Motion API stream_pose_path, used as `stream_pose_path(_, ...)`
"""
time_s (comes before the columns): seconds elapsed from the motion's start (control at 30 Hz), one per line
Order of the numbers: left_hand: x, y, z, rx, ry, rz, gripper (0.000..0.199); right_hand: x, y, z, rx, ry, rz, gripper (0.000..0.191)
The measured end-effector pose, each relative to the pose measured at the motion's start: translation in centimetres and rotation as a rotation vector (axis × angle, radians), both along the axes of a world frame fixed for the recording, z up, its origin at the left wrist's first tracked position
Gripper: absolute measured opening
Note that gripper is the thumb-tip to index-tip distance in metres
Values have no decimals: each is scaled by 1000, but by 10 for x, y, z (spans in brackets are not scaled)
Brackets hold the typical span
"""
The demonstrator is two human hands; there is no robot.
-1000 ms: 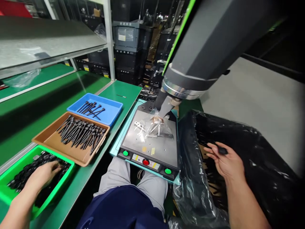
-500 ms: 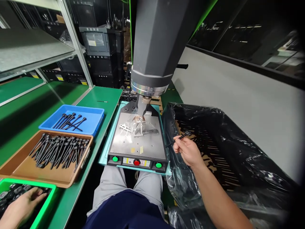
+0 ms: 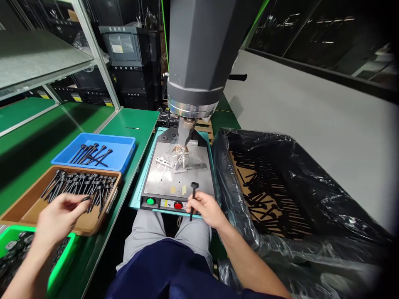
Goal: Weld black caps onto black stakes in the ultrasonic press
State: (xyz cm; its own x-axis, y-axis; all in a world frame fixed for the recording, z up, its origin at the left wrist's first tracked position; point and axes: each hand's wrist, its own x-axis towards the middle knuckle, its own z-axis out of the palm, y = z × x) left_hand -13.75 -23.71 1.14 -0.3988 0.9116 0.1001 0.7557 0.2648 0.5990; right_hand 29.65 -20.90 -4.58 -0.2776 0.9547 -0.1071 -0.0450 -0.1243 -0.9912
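My left hand [image 3: 60,216] pinches a small black part [image 3: 85,199] above the front of the brown tray [image 3: 28,209]. That tray holds many black rods with thick heads. My right hand [image 3: 205,207] grips a black rod [image 3: 193,195], held upright with its head on top, in front of the machine's metal plate [image 3: 162,182]. The fingers hide the middle of the rod. Near my left forearm stands a green bin [image 3: 70,251] of small black parts. On the plate, under the machine head [image 3: 196,54], is a metal fixture [image 3: 181,160] wrapped in clear film.
A blue tray [image 3: 120,155] with several black rods lies behind the brown one. At right stands a large box lined with black plastic [image 3: 318,182], holding many rods. Green [image 3: 151,201] and red [image 3: 178,205] buttons line the machine's front edge. A metal-framed shelf [image 3: 96,56] rises at left.
My left hand has come up out of the green bin with a small black part. My right hand has moved left with its rod, from beside the lined box to the machine's front.
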Motion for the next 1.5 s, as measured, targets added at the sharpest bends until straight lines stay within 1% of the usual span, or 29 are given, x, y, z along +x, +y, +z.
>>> stream_pose_path(0.03,23,13,4,24,-144,-76,39,-11,-1,-1,-10,26,38,37)
stream_pose_path(0.07,46,25,8,47,-259,-171,44,-22,-2,-2,-7,42,67,37)
stream_pose_path(0.1,68,36,10,48,-339,-276,47,-32,-3,-1,5,50,89,37)
stream_pose_path(0.13,88,46,10,66,-373,-361,48,-41,-5,0,17,56,104,36)
stream_pose_path(0.2,124,61,8,93,-368,-513,42,-56,-7,4,31,79,102,35)
stream_pose_path(0.23,138,66,5,115,-382,-578,40,-61,-7,5,29,92,87,36)
stream_pose_path(0.3,161,73,-1,154,-424,-664,36,-68,-7,7,20,122,31,36)
stream_pose_path(0.4,182,78,-9,186,-471,-720,30,-69,-5,5,12,150,-64,36)
stream_pose_path(0.53,194,78,-16,202,-509,-751,28,-64,-3,-3,23,131,-113,36)
stream_pose_path(0.67,198,77,-18,151,-609,-753,29,-63,-3,-10,43,86,-114,36)
stream_pose_path(0.73,199,77,-18,114,-706,-733,29,-62,-3,-13,74,46,-110,34)
stream_pose_path(0.83,199,78,-20,2,-890,-683,32,-61,-2,-18,148,-48,-127,31)
stream_pose_path(0.9,199,78,-23,-68,-1008,-638,33,-61,-2,-21,198,-107,-152,29)
stream_pose_path(0.97,199,78,-27,-94,-1095,-595,32,-62,-3,-22,220,-130,-173,28)
stream_pose_path(1.07,201,77,-31,-92,-1172,-566,30,-64,-4,-21,158,-41,-161,30)
stream_pose_path(1.2,203,75,-31,-90,-1240,-551,29,-69,-6,-18,-22,228,-104,34)
stream_pose_path(1.3,205,74,-29,-85,-1293,-543,27,-73,-8,-18,-123,362,-88,34)
stream_pose_path(1.37,207,74,-29,-86,-1328,-529,26,-76,-10,-19,-106,364,-105,33)
stream_pose_path(1.5,211,73,-33,-71,-1393,-480,25,-79,-12,-22,81,215,-221,29)
